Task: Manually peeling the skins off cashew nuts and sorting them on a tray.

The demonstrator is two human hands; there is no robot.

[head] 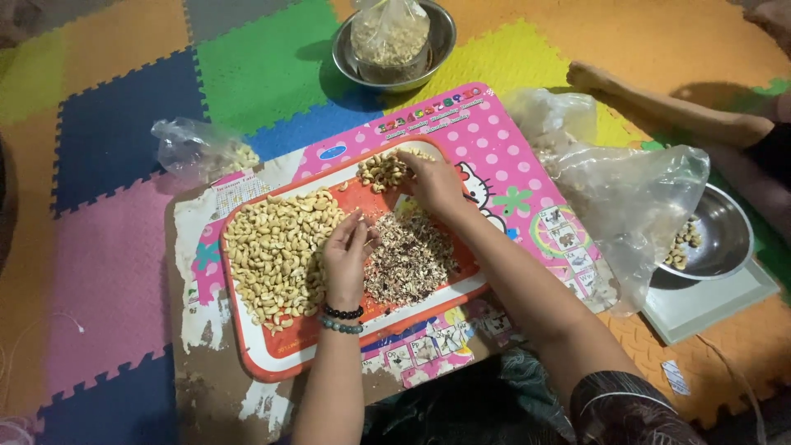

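Observation:
An orange tray (272, 360) lies on a worn pink board (494, 132). It holds a big heap of pale cashew nuts (276, 251) on the left, a small heap of nuts (383, 170) at the far end and a pile of brownish skins and bits (408, 259) in the middle. My left hand (346, 255), with bead bracelets on the wrist, pinches something small between the big heap and the skins. My right hand (432, 183) rests palm down on the small far heap, fingers among the nuts.
A steel bowl (441, 37) with a clear bag of nuts stands at the back. A small bag of nuts (198, 152) lies left of the tray. A large clear bag (626, 206), a steel bowl (725, 239) on a scale and another person's leg (667, 111) are on the right.

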